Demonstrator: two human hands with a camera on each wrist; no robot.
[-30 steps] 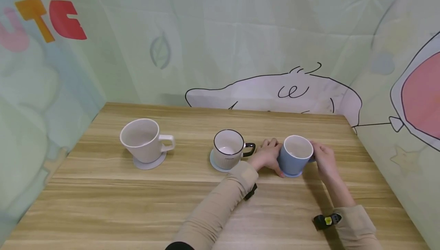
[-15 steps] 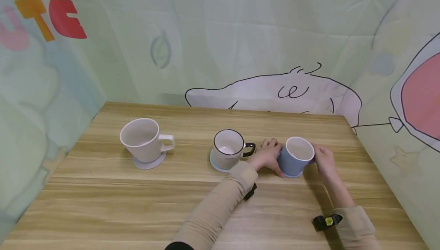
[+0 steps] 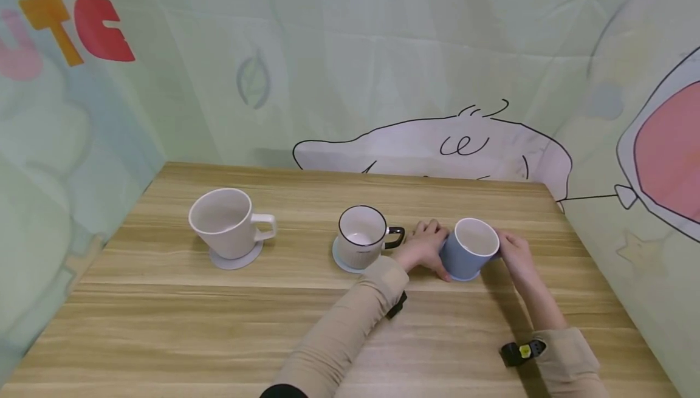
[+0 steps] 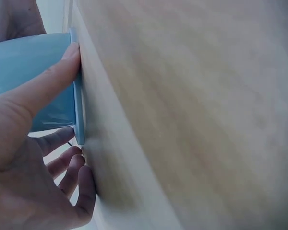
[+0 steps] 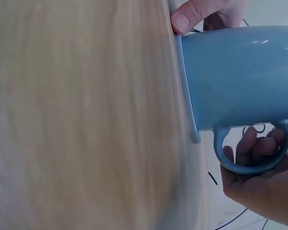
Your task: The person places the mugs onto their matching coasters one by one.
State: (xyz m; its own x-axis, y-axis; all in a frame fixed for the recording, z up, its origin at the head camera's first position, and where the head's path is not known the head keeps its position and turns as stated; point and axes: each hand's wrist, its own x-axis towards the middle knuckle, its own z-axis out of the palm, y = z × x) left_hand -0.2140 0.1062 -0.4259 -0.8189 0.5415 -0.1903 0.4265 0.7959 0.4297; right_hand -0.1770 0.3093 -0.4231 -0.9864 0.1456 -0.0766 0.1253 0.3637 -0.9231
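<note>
A blue mug with a white inside stands on a thin blue coaster at the right of the table. My right hand grips the mug's handle, with fingers curled through the loop in the right wrist view. At the mug's left side, my left hand holds the coaster's edge between thumb and index finger. Its other fingers are bent close to the tabletop. The mug's base lies flush along the coaster in the right wrist view.
Left of my left hand, a white mug with a black rim stands on a light blue coaster, its black handle close to my fingers. A wide white cup sits on a pale coaster farther left. Printed cloth walls border the table.
The blue mug's rim has shifted very slightly right and toward me since the first frame, with my right hand still on its handle. The left hand stays in place.
</note>
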